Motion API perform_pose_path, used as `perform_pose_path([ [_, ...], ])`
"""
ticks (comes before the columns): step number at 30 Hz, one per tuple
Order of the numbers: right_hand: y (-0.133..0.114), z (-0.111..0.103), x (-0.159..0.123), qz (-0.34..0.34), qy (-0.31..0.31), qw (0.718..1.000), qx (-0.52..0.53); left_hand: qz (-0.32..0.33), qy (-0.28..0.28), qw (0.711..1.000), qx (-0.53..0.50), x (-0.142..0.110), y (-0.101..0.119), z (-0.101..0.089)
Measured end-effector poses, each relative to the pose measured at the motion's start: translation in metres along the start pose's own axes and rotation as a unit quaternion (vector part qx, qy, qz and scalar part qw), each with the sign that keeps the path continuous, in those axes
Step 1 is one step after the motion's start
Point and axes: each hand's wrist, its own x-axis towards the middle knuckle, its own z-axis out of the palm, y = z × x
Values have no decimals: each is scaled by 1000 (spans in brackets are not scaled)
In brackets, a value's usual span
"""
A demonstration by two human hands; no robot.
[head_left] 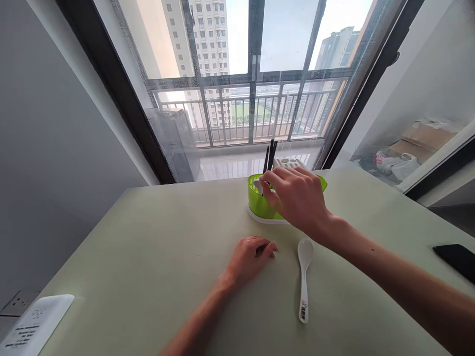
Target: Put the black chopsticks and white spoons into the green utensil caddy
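My right hand [297, 195] reaches over a bright green utensil holder [261, 205] with a white base. Its thumb and index finger close on a white rounded piece [257, 184], which looks like the bowl of a spoon, inside the holder's left end. Black chopsticks [271, 155] stand upright behind those fingers. The hand covers much of the holder. My left hand [250, 257] rests on the table in front, fingers loosely curled, with nothing visible in it. To its right lies a white spoon [305, 277], bowl away from me and printed handle end toward me.
The pale table [166, 257] reaches to a large window with a railing beyond. A white card or box with printing [37, 321] is at the left front edge, and a dark flat object [456, 259] at the right. A white slotted part [287, 162] rises behind the holder.
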Motion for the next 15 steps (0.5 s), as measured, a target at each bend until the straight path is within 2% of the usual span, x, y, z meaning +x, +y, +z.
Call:
perform_pose_path([
  [4,-2,2,-2,-3,-41,999,19,6,0,1000,-2,0,0,0],
  [9,-2,2,-8,-9,-57,998,35,-2,-1,1000,-3,-1,1,0],
  [12,2,0,-16,-27,-45,997,59,-3,-3,1000,-3,0,2,0],
  [15,8,-8,-25,-61,2,994,93,2,-2,1000,-6,0,2,0],
])
